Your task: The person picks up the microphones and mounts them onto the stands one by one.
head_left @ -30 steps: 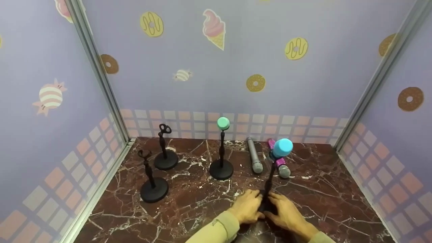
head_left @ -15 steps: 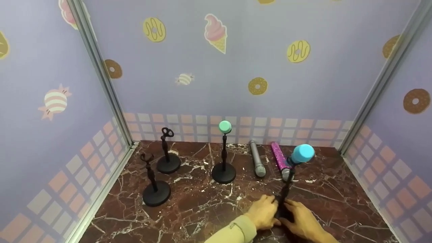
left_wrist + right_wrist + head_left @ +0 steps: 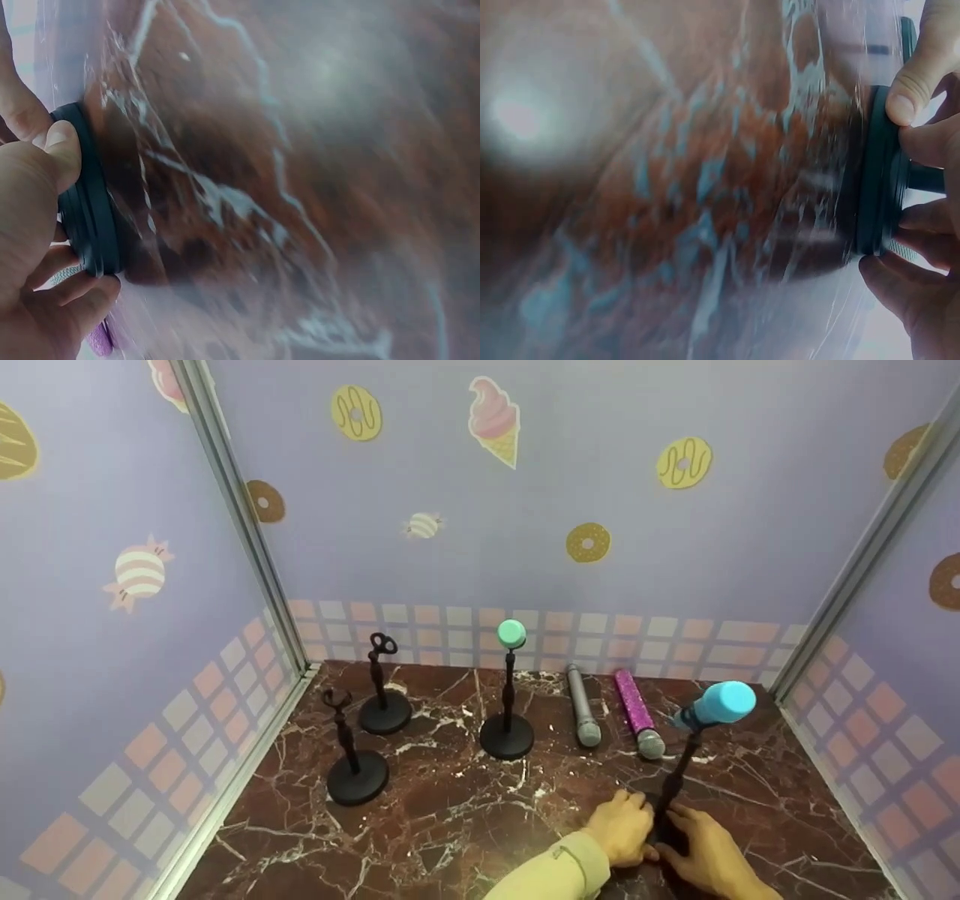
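Observation:
Both hands grip the round black base of a microphone stand (image 3: 679, 776) at the front right of the table, one from each side. A light blue microphone (image 3: 726, 703) sits in the stand's clip, its end pointing up and right. My left hand (image 3: 622, 829) has thumb and fingers curled over the base (image 3: 94, 210) in the left wrist view. On the other side, my right hand (image 3: 709, 851) pinches the base's rim between thumb and fingers. Whether the base touches the table or hangs just above it, I cannot tell.
Behind the hands lie a grey microphone (image 3: 581, 705) and a glittery pink microphone (image 3: 636, 709). A black stand (image 3: 508, 735) holds a mint-green microphone (image 3: 511, 634). Two bare stands, one nearer (image 3: 358, 778) and one farther (image 3: 385, 712), stand left. Patterned walls enclose the marble-patterned table (image 3: 435, 825).
Both hands have shifted the stand with the blue microphone to the right. The pink microphone, partly covered before, now shows whole. The head view has also moved slightly.

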{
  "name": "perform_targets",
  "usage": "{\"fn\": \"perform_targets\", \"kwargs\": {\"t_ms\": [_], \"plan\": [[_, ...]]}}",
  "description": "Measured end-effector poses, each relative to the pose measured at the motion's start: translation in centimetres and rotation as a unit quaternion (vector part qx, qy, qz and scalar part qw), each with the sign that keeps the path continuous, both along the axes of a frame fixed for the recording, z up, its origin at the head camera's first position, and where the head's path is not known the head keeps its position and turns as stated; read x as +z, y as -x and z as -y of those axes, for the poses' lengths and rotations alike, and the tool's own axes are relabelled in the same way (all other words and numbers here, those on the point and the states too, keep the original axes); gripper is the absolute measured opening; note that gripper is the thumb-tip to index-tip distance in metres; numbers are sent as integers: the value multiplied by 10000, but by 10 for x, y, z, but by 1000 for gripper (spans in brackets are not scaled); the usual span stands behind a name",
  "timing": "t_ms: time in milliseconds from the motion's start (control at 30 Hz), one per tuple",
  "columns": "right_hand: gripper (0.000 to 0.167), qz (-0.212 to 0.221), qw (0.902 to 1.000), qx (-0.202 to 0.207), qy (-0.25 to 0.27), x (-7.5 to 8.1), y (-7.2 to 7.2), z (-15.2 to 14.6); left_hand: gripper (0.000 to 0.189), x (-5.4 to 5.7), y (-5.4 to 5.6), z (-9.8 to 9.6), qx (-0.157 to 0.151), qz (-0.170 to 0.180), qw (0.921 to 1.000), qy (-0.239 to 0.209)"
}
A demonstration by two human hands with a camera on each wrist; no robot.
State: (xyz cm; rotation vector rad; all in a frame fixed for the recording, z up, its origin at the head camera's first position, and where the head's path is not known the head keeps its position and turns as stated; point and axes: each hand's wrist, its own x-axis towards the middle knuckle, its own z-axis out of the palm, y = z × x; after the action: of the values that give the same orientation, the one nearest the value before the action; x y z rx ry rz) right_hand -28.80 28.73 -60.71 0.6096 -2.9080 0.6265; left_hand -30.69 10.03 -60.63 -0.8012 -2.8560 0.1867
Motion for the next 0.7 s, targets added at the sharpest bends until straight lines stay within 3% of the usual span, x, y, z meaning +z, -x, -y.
{"fn": "perform_targets", "kwargs": {"t_ms": [167,267,700], "plan": [[53,-430,9990,-22,154,7,10,-7,69,11,11,-11,58,-98,9999,12],[53,-622,9979,-63,155,8,10,-11,68,13,14,-16,71,-90,9999,-21],[52,-403,9990,-201,-41,-7,-5,-31,66,0,1,-43,168,186,9997,-12]]}}
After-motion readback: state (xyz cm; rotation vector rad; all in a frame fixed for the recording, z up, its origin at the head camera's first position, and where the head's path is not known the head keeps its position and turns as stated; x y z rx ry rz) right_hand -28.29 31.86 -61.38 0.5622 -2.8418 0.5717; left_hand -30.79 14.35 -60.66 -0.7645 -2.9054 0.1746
